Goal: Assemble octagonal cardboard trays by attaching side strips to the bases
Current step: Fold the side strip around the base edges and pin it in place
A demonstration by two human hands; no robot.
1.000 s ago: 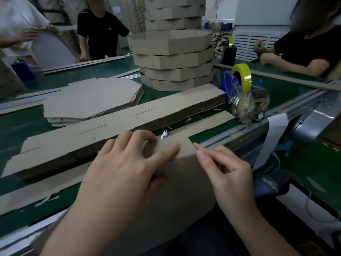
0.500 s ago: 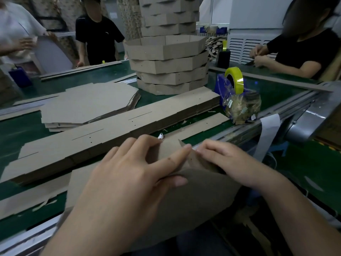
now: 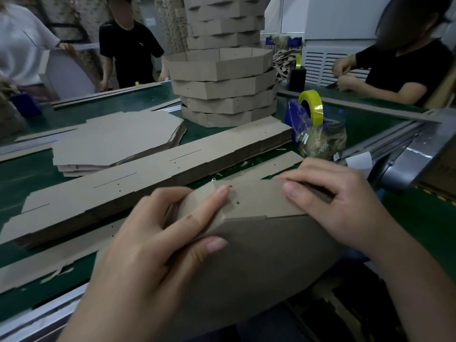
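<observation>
L hand (image 3: 148, 255), R hand (image 3: 343, 206): nails prob. short.

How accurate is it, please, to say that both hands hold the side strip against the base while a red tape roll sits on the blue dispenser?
Not quite: the tape roll is yellow, not red, as the head view shows. Otherwise yes: left hand and right hand grip the side strip against the base, and the roll sits on the blue dispenser.
</observation>
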